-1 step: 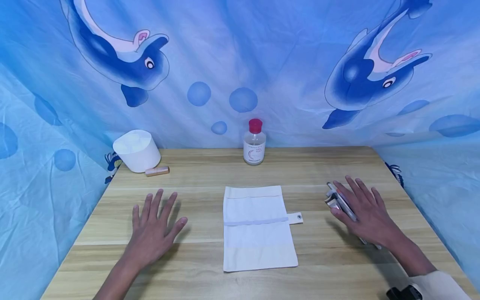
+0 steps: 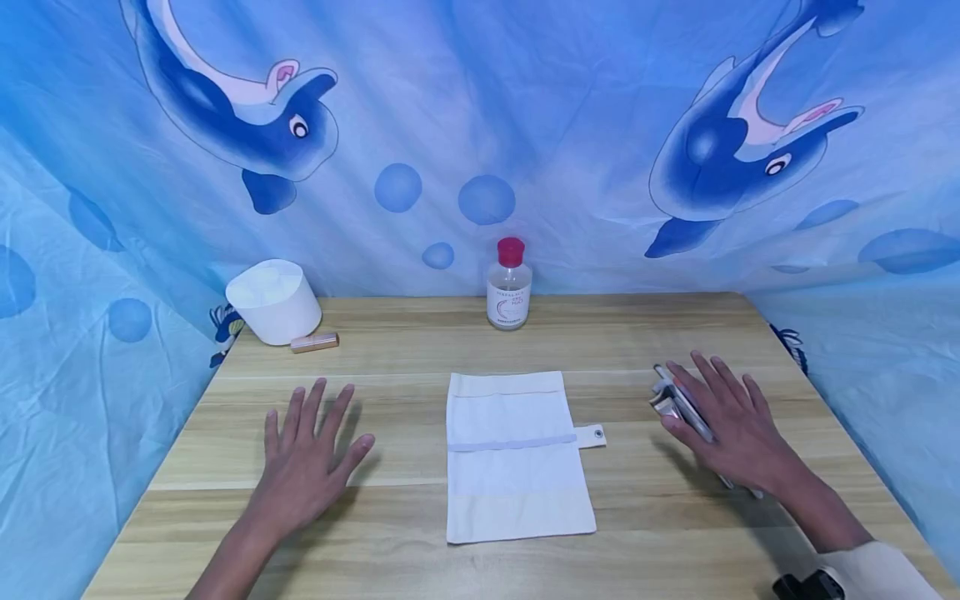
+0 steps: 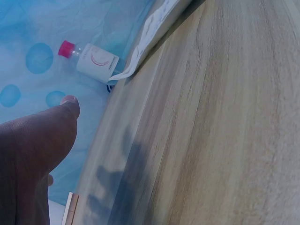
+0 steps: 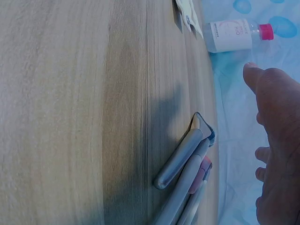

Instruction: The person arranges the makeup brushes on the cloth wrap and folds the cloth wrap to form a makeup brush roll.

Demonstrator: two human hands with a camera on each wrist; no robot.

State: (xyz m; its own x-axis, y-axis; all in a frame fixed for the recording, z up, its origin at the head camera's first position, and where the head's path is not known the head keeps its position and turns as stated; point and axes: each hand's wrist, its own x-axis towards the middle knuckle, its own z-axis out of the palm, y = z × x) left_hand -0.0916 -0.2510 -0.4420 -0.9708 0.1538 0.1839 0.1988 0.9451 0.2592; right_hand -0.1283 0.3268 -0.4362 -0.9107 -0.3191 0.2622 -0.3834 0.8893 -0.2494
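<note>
My left hand (image 2: 303,462) hovers over the left side of the table, fingers spread, holding nothing. Opposite it, my right hand (image 2: 731,425) is spread above several slim silver-handled tools (image 2: 686,408), partly hiding them. In the right wrist view the hand is clear of these tools (image 4: 187,173); one has a bent metal end and another a pink part. Between the hands a white cloth pouch (image 2: 513,492) lies flat, its snap strap (image 2: 590,437) sticking out to the right.
A clear bottle (image 2: 508,300) with a red cap stands at the table's back edge. At the back left is a white roll-like cylinder (image 2: 281,304), with a small pinkish-gold tube (image 2: 315,342) before it. A blue dolphin-print curtain (image 2: 480,100) hangs behind the wooden table (image 2: 405,350).
</note>
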